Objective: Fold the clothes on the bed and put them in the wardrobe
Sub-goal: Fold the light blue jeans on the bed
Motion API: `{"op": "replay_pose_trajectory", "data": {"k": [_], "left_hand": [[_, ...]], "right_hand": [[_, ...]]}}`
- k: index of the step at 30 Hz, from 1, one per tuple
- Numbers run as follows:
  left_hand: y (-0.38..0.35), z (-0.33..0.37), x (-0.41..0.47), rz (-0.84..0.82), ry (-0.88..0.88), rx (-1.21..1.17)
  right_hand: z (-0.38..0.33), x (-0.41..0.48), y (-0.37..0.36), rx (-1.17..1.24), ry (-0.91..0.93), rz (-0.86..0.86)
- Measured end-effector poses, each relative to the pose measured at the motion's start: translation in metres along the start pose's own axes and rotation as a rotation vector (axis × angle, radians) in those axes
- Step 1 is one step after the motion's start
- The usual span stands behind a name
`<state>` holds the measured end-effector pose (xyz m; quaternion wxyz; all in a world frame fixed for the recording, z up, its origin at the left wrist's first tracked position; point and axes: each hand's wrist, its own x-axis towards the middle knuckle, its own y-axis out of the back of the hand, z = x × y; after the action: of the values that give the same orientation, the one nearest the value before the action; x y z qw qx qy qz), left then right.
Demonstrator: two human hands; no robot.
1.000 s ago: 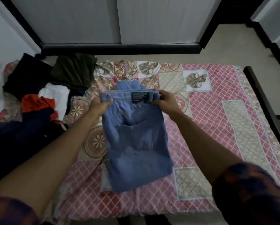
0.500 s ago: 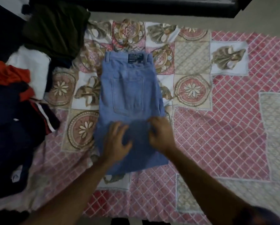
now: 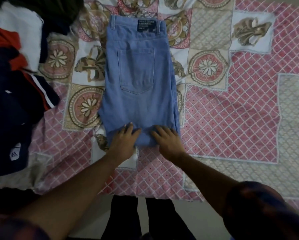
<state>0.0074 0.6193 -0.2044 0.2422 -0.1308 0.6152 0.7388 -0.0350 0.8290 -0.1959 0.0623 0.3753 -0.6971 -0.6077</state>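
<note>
Folded light blue jeans (image 3: 138,80) lie flat on the bed, waistband and dark label at the far end, back pocket up. My left hand (image 3: 123,139) rests palm down on the near left corner of the jeans, fingers spread. My right hand (image 3: 167,138) lies flat on the near right corner, fingers apart as well. Neither hand grips the cloth. A heap of unfolded clothes (image 3: 12,94) in navy, red, white and dark green sits at the left of the bed.
The pink and beige patterned bedspread (image 3: 231,118) covers the bed; its near edge runs along the bottom, with my dark-trousered legs (image 3: 145,219) on the floor below. The wardrobe is out of view.
I laid the jeans down flat from holding them up by the waistband. Both hands slid toward me along the jeans to the near edge. My view tilted down and closer.
</note>
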Motion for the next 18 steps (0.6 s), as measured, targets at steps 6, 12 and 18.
{"op": "replay_pose_trajectory", "data": {"k": [6, 12, 18], "left_hand": [[0.125, -0.015, 0.028, -0.152, -0.016, -0.206], [0.185, -0.012, 0.004, -0.630, -0.063, -0.584], [0.169, -0.031, 0.028, -0.445, 0.013, -0.487]], "right_hand": [[-0.015, 0.027, 0.105, 0.059, -0.159, -0.018], [-0.017, 0.011, 0.193, 0.197, -0.092, -0.430], [-0.006, 0.042, 0.170, 0.265, -0.179, -0.392]]}}
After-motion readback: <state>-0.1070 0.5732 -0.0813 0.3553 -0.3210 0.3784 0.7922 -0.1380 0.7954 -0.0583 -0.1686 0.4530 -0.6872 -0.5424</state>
